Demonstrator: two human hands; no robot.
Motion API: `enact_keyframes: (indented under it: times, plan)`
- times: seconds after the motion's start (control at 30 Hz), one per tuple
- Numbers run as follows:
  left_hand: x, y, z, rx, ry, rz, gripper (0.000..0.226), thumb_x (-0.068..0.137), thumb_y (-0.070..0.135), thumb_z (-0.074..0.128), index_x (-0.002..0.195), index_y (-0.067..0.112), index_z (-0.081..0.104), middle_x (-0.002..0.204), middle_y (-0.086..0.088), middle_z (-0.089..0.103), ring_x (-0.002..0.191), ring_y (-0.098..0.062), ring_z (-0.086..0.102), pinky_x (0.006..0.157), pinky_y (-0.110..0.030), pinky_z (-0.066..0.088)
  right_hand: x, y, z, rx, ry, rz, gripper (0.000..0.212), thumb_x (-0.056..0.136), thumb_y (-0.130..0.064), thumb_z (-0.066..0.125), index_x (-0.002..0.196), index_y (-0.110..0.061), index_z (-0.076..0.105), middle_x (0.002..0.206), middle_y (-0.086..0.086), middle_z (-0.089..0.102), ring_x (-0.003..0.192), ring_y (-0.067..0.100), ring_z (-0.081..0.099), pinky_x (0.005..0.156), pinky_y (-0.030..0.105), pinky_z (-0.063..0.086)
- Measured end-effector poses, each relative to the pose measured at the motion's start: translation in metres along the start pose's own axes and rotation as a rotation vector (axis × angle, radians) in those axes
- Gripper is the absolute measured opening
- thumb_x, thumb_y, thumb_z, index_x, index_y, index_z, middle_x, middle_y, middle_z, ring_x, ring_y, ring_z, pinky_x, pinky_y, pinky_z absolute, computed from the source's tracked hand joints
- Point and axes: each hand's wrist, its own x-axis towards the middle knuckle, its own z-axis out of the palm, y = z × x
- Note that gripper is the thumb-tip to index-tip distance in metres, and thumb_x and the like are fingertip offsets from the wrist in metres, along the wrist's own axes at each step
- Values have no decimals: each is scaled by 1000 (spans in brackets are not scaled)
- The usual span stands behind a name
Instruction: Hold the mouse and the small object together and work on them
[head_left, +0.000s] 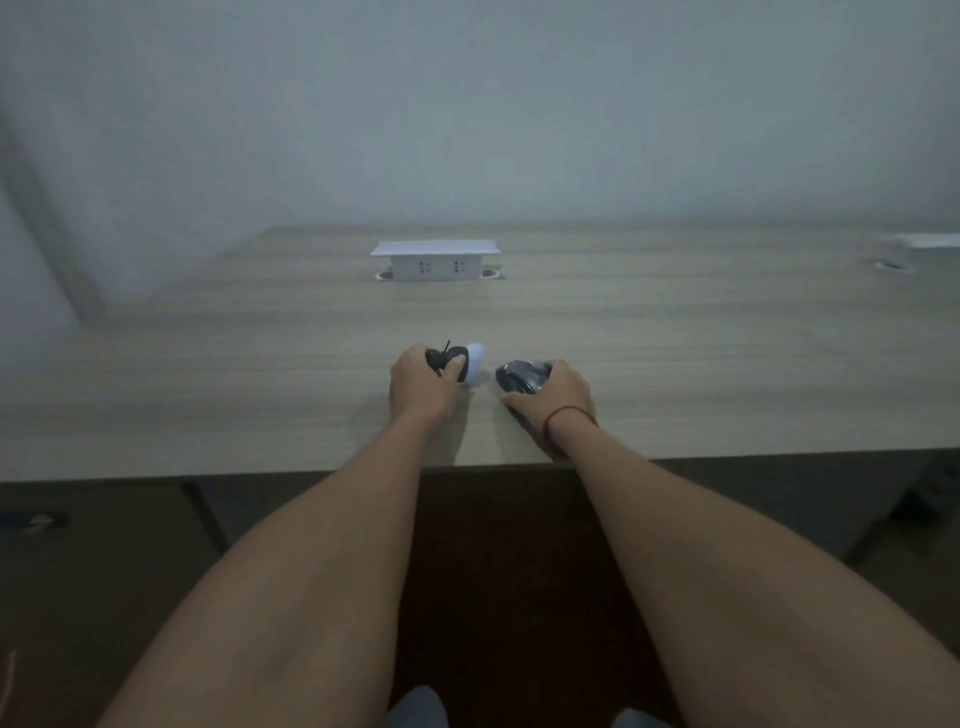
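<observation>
Both hands are working side by side near the front edge of the wooden desk (260, 364), and going from left to right, the left hand (418, 387) is curling its fingers and thumb around a small black-and-white object (462, 364), dark with what looks like a thin cord or strap sticking up at its twelve o'clock and a pale rounded end bulging out at its three o'clock; what it is exactly I cannot tell in this dim, soft view. Judging by how easily one hand is enclosing it, it is probably light and rigid, with a smooth, perhaps slippery pale shell, so the dark middle where the thumb is pressing seems the surer place to hold. Just beside it, apart by a narrow strip of desk, the right hand (553, 397), wearing a red thread (563, 415) at the wrist, is cupping a dark glossy object (522, 376) that is resting on the desk, fingers draped over its three o'clock side. It is looking hard, smooth and light, best taken by its flanks rather than its shiny top. Far off at twelve o'clock a white socket box (435, 260) is standing on the desk, well apart from both hands
</observation>
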Motion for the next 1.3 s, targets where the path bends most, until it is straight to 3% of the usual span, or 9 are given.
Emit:
enact_keyframes:
  times: [0.17,0.33,0.43,0.53,0.63,0.83,0.97,1.13,1.3]
  plan:
    - [3,9,-8,-110,-55,26,30,78,27,77,88,-1,72,78,-10,65,74,-20,57,68,-30,47,-1,-1,9,7,25,14,61,62,-47,80,110,-22,51,107,2,64,97,22,58,91,42,47]
    - [13,21,-3,-194,-34,-18,31,84,30,69,100,3,70,98,-16,71,93,-29,66,79,-29,51,5,-4,13,-62,19,-39,58,61,-55,75,107,-29,52,101,-3,64,93,19,56,93,39,38]
    - [16,27,6,-209,-66,-20,33,86,28,67,102,-1,67,104,-20,69,97,-35,66,87,-42,56,8,-3,15,-60,16,-78,53,63,-56,72,105,-28,54,98,-3,64,93,20,58,95,40,40]
    - [13,29,14,-61,-51,13,33,87,28,64,102,-1,66,106,-20,68,99,-34,64,82,-32,51,10,1,16,-14,12,-106,52,63,-55,71,105,-28,56,97,-2,66,93,20,59,94,42,43]
    - [11,26,18,18,-16,-18,36,91,27,59,111,-3,60,118,-21,62,106,-36,61,90,-38,52,11,3,17,-31,29,-123,61,63,-55,74,114,-28,55,105,-4,65,100,20,57,97,41,41]
    - [19,36,17,18,-34,96,33,93,28,57,108,-1,60,111,-20,64,101,-33,61,76,-29,41,13,3,20,-59,46,-139,57,60,-56,71,109,-31,56,101,-3,63,97,20,55,94,40,40]
    - [19,22,19,194,-64,52,33,96,24,53,114,-3,54,120,-22,57,107,-37,58,82,-36,45,14,5,21,-74,41,-157,62,62,-59,71,113,-28,55,105,-4,62,100,19,54,95,38,39]
    - [18,22,20,4,-1,72,33,94,27,55,112,-1,57,113,-19,62,104,-32,60,84,-34,47,12,4,20,-78,75,-161,55,63,-56,70,108,-29,56,102,-2,63,96,19,54,91,37,37]
    - [11,15,22,92,0,42,30,95,23,55,111,-2,56,116,-20,58,103,-34,59,83,-35,47,8,3,19,-90,45,-169,61,68,-59,68,117,-26,53,108,-2,61,102,20,53,97,40,37]
